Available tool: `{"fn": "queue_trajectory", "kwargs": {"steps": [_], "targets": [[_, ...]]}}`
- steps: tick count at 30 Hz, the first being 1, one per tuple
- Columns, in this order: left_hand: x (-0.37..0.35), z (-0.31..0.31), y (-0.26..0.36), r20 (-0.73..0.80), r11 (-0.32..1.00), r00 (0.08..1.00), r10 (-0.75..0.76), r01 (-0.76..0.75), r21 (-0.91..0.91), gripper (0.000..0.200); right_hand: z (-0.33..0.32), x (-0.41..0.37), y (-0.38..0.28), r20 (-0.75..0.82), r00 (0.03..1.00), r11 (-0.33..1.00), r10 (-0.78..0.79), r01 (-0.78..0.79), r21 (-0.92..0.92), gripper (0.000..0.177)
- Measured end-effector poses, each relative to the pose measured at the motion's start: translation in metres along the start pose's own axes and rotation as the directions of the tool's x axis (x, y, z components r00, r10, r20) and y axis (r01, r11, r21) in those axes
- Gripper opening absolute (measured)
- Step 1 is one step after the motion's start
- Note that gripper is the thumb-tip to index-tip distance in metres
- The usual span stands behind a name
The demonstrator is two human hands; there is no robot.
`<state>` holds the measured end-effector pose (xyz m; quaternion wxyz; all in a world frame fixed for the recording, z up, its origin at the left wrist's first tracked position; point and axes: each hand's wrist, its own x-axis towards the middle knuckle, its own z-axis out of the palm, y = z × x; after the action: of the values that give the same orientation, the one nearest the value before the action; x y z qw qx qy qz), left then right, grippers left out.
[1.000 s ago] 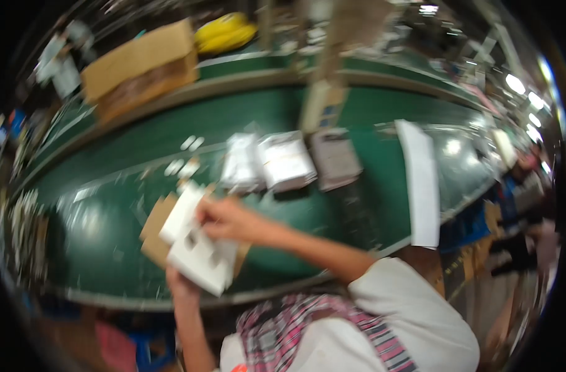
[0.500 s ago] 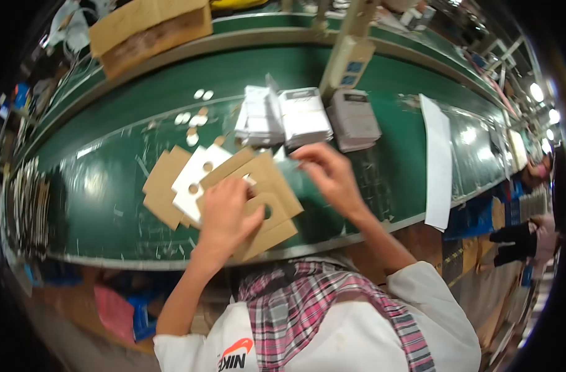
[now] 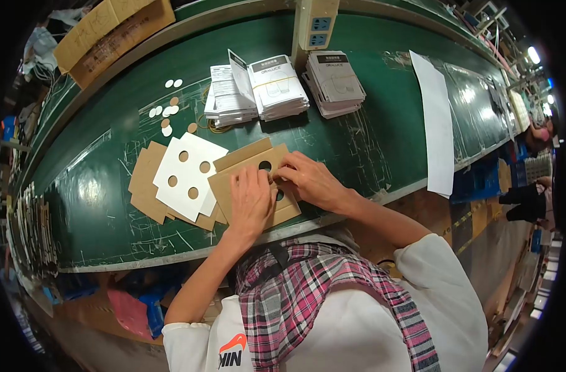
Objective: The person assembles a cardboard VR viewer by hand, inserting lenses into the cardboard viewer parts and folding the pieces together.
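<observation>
A brown cardboard insert (image 3: 286, 212) with round holes lies tilted before me, near the table's front edge. My left hand (image 3: 251, 195) presses on it and grips it with bent fingers. From the other side, my right hand (image 3: 308, 178) reaches in, thumb and fingers pinched at the holes; whatever is between its fingertips is hidden. The two hands' fingertips almost meet there. Just left lies a white insert (image 3: 189, 174) with several round holes, on top of brown cardboard inserts (image 3: 145, 183). Farther back are loose white and brown round discs (image 3: 166, 131).
Stacks of printed booklets (image 3: 277, 87), one held by a rubber band, stand behind my hands, with a darker stack (image 3: 336, 84) beside them. A long white sheet (image 3: 437, 124) lies to the right. A socket post (image 3: 317, 28) and cardboard box (image 3: 112, 40) are at the back.
My right hand has come from beside the booklets down to the insert, fingertips now at its holes. My left hand stays on the insert. The camera view has shifted.
</observation>
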<state>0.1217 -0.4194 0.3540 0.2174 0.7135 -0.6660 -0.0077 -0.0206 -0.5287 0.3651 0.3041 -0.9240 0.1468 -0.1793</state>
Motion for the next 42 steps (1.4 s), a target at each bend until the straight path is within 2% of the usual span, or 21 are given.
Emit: {"fn": "queue_trajectory", "kwargs": {"steps": [6, 9, 12, 13, 16, 19, 22, 25, 28, 31, 34, 37, 40, 42], "targets": [[-0.003, -0.002, 0.005, 0.003, 1.000, 1.000, -0.020, 0.020, 0.020, 0.034, 0.001, 0.006, 0.008, 0.042, 0.999, 0.998, -0.016, 0.018, -0.056, 0.014], [-0.003, -0.008, -0.007, 0.102, 0.993, 0.995, 0.011, 0.001, -0.122, 0.030, 0.005, 0.008, 0.012, 0.126, 0.992, 0.996, 0.019, -0.008, -0.089, 0.015], [-0.001, -0.027, -0.024, 0.289, 0.999, 0.957, -0.026, 0.032, -0.017, 0.024, 0.003, 0.012, 0.009, 0.211, 0.975, 0.995, 0.066, -0.049, -0.086, 0.010], [-0.002, -0.030, -0.025, 0.329, 0.994, 0.939, -0.099, 0.109, -0.011, 0.023, 0.001, 0.014, 0.008, 0.235, 0.969, 0.995, 0.080, -0.063, -0.079, 0.007], [-0.006, -0.035, -0.022, 0.290, 0.998, 0.955, -0.061, 0.064, -0.002, 0.025, 0.002, 0.015, 0.005, 0.220, 0.971, 0.993, 0.088, -0.068, -0.097, 0.007], [-0.009, -0.027, -0.019, 0.274, 0.996, 0.957, -0.092, 0.086, 0.033, 0.025, 0.002, 0.014, 0.009, 0.215, 0.975, 0.996, 0.048, -0.030, -0.083, 0.014], [-0.012, -0.025, -0.012, 0.243, 0.993, 0.966, -0.091, 0.070, 0.096, 0.026, -0.003, 0.017, 0.004, 0.279, 0.957, 0.996, 0.077, -0.060, -0.068, 0.016], [-0.012, -0.026, -0.010, 0.270, 0.993, 0.956, -0.113, 0.102, 0.057, 0.026, 0.003, 0.017, 0.002, 0.239, 0.963, 0.992, 0.120, -0.106, -0.068, 0.018], [-0.012, -0.021, -0.013, 0.227, 0.996, 0.970, -0.088, 0.081, 0.042, 0.023, 0.009, 0.018, 0.005, 0.232, 0.964, 0.989, 0.131, -0.113, -0.092, 0.017], [-0.010, -0.023, -0.018, 0.259, 0.996, 0.962, -0.082, 0.087, -0.010, 0.019, 0.008, 0.022, 0.007, 0.253, 0.964, 0.993, 0.085, -0.062, -0.097, 0.016], [-0.012, -0.023, -0.015, 0.224, 0.993, 0.971, -0.089, 0.104, -0.055, 0.016, 0.009, 0.020, 0.005, 0.239, 0.971, 0.990, 0.023, 0.012, -0.143, 0.014], [-0.021, -0.022, -0.005, 0.098, 0.995, 0.991, -0.089, 0.093, -0.033, 0.017, 0.011, 0.006, -0.006, 0.107, 0.984, 0.937, -0.145, 0.171, -0.304, 0.017], [-0.030, -0.020, 0.006, -0.045, 0.998, 0.999, -0.020, 0.023, 0.065, 0.014, 0.020, -0.009, 0.000, 0.028, 0.955, 0.879, -0.294, 0.281, -0.386, 0.015], [-0.038, -0.015, 0.004, -0.063, 0.991, 0.997, 0.043, -0.035, 0.130, 0.011, 0.023, -0.013, 0.002, 0.045, 0.950, 0.865, -0.308, 0.300, -0.403, 0.013]]}}
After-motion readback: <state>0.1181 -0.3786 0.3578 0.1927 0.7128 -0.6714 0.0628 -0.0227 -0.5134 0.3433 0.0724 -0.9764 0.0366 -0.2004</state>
